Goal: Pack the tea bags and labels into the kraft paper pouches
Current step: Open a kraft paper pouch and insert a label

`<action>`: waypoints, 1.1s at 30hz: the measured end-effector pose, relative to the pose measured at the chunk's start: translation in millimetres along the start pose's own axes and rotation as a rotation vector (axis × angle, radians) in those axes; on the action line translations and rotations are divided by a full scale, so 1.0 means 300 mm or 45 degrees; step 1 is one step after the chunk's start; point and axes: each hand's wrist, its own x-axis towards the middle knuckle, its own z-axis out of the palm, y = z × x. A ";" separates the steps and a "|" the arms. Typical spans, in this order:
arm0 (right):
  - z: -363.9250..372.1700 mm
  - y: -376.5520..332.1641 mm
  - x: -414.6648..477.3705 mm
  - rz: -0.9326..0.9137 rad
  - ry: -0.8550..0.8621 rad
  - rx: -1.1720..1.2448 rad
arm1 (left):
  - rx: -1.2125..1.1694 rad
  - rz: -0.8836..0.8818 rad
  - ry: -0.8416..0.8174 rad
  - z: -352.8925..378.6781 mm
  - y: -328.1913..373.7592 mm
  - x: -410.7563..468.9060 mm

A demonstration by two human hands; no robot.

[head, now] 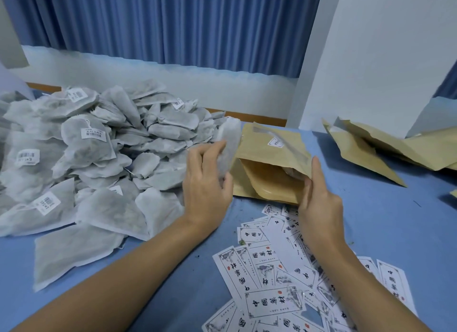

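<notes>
Head view, only one I've got.

My left hand (207, 181) has its fingers curled round one grey tea bag (231, 138). The bag stands nearly on edge, touching the left side of the kraft pouch (272, 153) and not inside it.

My right hand (319, 198) pinches the pouch's upper panel at the right edge, thumb under and index finger straight up along the paper. The mouth gapes toward me and the pouch's underside lies flat on the blue table (383, 232). Something pale grey shows just inside, under the lifted panel; can't tell what. There is a small white sticker (275, 141) on the pouch's top face.

The big tea bag heap (86, 146) fills the left of the table, just beside my left hand. Several bags carry white barcode tags (95, 133).

Printed labels (272, 270) are scattered loose and overlapping on the table, near me, below the pouch and under my right forearm. None is in either hand.

More kraft pouches (395, 148) lie in a loose stack at far right, well apart from the one I'm holding.

Behind are a blue curtain (173, 22) and a white pillar (371, 47).
</notes>
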 end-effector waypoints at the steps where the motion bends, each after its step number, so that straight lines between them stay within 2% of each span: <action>1: 0.000 0.002 0.001 0.006 -0.005 0.007 | -0.055 0.132 0.007 -0.005 0.021 -0.007; 5: -0.002 0.010 0.005 0.000 -0.048 0.084 | -0.029 0.683 -0.088 -0.007 0.111 -0.048; 7: -0.004 0.017 0.005 -0.007 -0.065 0.119 | 0.080 0.751 -0.197 0.006 0.165 -0.061; 13: 0.006 0.022 0.008 -0.024 -0.022 0.146 | 0.250 0.627 -0.686 0.021 0.213 -0.079; 18: 0.027 0.036 0.009 -0.084 0.017 0.179 | 0.344 0.383 -1.120 0.052 0.182 -0.101; 23: 0.032 0.032 0.007 -0.119 0.012 0.230 | 0.181 0.087 -1.101 0.096 0.140 -0.108; 25: 0.031 0.030 0.007 -0.139 0.012 0.229 | 0.216 0.092 -1.056 0.120 0.143 -0.089; 29: 0.028 0.019 -0.002 -0.192 -0.006 0.265 | 0.603 0.229 -0.898 0.192 0.175 -0.032; 31: 0.028 0.020 -0.005 -0.206 -0.027 0.284 | 0.536 0.107 -1.048 0.255 0.184 0.000; 33: 0.027 0.025 -0.004 -0.216 -0.022 0.297 | 0.307 -0.111 -1.225 0.307 0.190 0.050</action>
